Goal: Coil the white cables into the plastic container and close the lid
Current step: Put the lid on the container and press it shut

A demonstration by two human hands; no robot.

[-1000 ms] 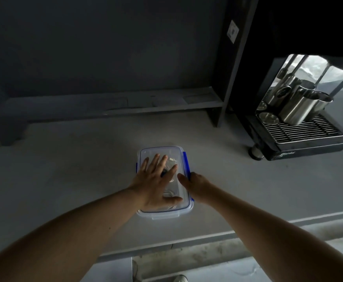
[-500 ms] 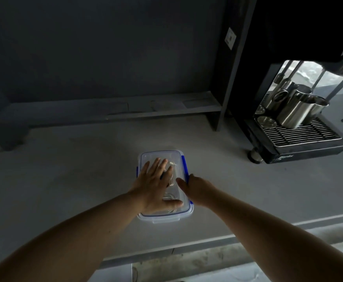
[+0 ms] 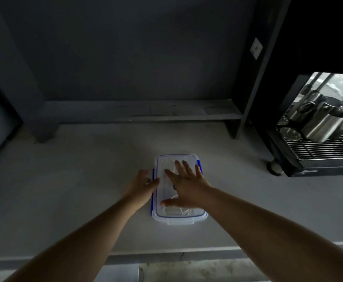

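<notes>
A clear plastic container (image 3: pixel 179 220) with its clear lid (image 3: pixel 167 162) on top sits mid-counter. White cables (image 3: pixel 176 212) show coiled inside through the lid, near the front end. My right hand (image 3: pixel 186 185) lies flat on the lid, fingers spread. My left hand (image 3: pixel 143 185) is curled against the container's left side, fingers on the left blue clasp (image 3: pixel 151 205). The right blue clasp (image 3: pixel 199 165) lies down along the right edge, partly hidden by my right hand.
A black coffee machine (image 3: pixel 301 169) stands at the right, with steel pitchers (image 3: pixel 325 123) on its drip grid. A low grey ledge (image 3: pixel 146 115) and a dark upright post (image 3: pixel 248 94) run behind. The counter's front edge (image 3: pixel 166 254) is just below my forearms.
The hands have swapped roles. The left hand left the lid top for the left clasp; the right hand left the right clasp and now presses flat on the lid.
</notes>
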